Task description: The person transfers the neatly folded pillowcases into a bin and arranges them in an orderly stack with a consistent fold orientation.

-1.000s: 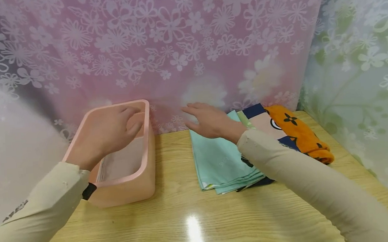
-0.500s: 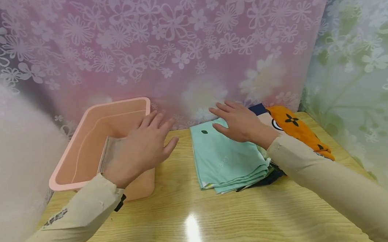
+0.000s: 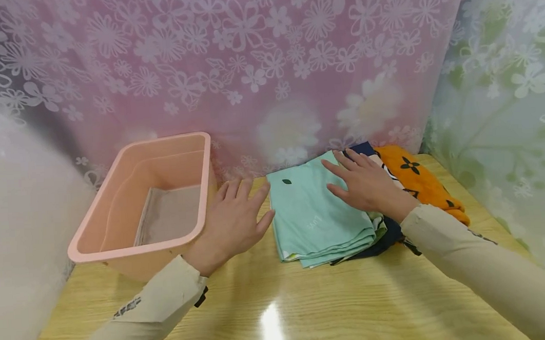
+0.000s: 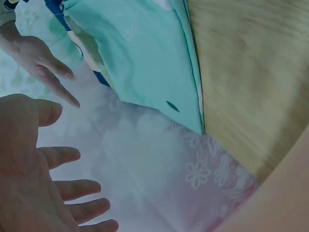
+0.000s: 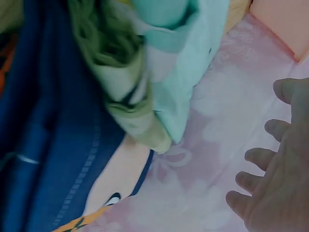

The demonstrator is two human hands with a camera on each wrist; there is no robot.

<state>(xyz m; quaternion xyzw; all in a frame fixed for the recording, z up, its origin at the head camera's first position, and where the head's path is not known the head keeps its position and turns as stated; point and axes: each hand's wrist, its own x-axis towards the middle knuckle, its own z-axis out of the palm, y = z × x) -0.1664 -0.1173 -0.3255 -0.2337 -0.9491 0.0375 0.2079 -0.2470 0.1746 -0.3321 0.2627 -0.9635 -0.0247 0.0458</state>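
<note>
While the left hand (image 3: 231, 221) is hovering just beside the right wall of the pink bin (image 3: 133, 251), the right hand (image 3: 366, 185) is hanging over the right side of the folded mint cloth (image 3: 312, 214). The fingers of both hands are spreading loosely and gripping nothing; the right wrist view is showing a gap between that hand and the fabrics.

The mint cloth is lying near the middle of the counter's (image 3: 307, 307) back edge, with a green-patterned cloth (image 5: 120, 63) and a navy cloth (image 5: 53, 121) showing along its right side. An orange cloth (image 3: 426, 187) is occupying the back right corner. The bin is standing toward the left edge, close to the floral curtain (image 3: 230, 64), and a flat grey cloth (image 3: 173, 213) is resting inside it.

The step in hand appears to be positioning: the empty hands are roughly flanking the mint cloth. The next move is probably calling for lowering the fingers and pinching one cloth's edge. Since the layers are overlapping closely, a careless pinch could be catching two together.
</note>
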